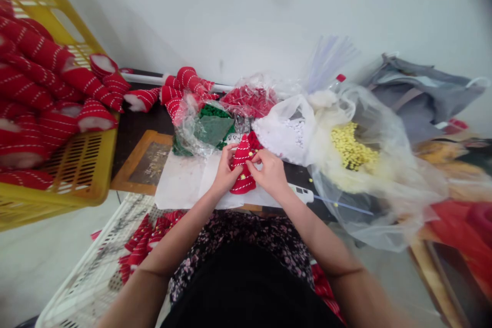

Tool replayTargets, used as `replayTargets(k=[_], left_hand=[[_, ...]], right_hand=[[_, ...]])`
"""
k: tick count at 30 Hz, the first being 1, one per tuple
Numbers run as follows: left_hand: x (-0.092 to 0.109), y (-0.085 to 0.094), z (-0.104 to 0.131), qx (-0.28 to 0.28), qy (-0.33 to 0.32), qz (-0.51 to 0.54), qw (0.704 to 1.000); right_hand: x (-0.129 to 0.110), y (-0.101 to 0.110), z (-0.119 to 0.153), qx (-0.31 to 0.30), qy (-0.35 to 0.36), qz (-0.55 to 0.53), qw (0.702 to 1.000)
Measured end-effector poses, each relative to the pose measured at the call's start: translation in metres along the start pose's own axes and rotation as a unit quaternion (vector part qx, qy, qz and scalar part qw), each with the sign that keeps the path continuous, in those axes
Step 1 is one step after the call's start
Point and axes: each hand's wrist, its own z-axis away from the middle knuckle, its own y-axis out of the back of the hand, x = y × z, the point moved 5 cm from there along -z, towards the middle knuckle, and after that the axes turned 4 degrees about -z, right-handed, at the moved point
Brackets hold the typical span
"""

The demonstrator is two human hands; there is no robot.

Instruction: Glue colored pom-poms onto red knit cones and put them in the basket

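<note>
A small red fabric cone [239,156] with white stitched lines stands over the white paper, and a few yellow pom-poms dot its front. My left hand [226,168] grips the cone's left side, thumb across the front. Against its right side, beside a yellow pom-pom [250,154], the fingers of my right hand [270,170] are pinched together; what is between them is hidden. To the right of that hand lies a white glue gun [303,193], a long translucent glue stick [346,205] coming out of its back.
Bags of green pom-poms [213,125], red pom-poms [249,101], white pom-poms [290,133] and yellow pom-poms [353,148] line the table. A yellow crate [102,174] of red striped pieces stands left. Below is a white basket [73,287] with red cones.
</note>
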Motion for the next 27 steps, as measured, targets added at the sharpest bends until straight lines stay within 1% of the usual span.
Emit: replayTargets(k=[3, 5, 7, 10, 14, 17, 20, 22, 27], left_hand=[[0.000, 0.002, -0.001, 0.013, -0.009, -0.011, 1.000], [-0.003, 0.004, -0.002, 0.025, -0.008, -0.017, 1.000], [-0.006, 0.006, -0.003, 0.033, 0.002, -0.020, 0.999], [-0.009, 0.007, -0.004, 0.032, 0.013, -0.024, 0.999], [-0.007, 0.006, -0.004, 0.036, 0.018, -0.032, 0.999], [-0.004, 0.005, -0.003, 0.032, 0.015, -0.032, 0.999], [0.000, 0.002, -0.002, 0.021, 0.000, -0.030, 0.999], [0.003, 0.000, -0.001, 0.015, -0.006, -0.027, 1.000], [0.006, 0.001, 0.003, 0.006, -0.010, -0.014, 1.000]], right_hand=[[-0.001, 0.002, -0.001, 0.010, -0.002, -0.034, 0.999], [0.000, 0.002, -0.003, 0.002, -0.018, -0.080, 0.997], [0.003, 0.001, -0.004, -0.016, -0.051, -0.137, 0.989], [0.009, -0.002, -0.006, -0.053, -0.105, -0.212, 0.970], [0.013, -0.008, -0.006, -0.093, -0.137, -0.254, 0.953], [0.014, -0.010, -0.005, -0.096, -0.134, -0.225, 0.960], [0.013, -0.010, -0.004, -0.075, -0.125, -0.154, 0.977], [0.011, -0.009, -0.003, -0.060, -0.116, -0.125, 0.983], [0.007, -0.006, -0.003, -0.050, -0.098, -0.112, 0.988]])
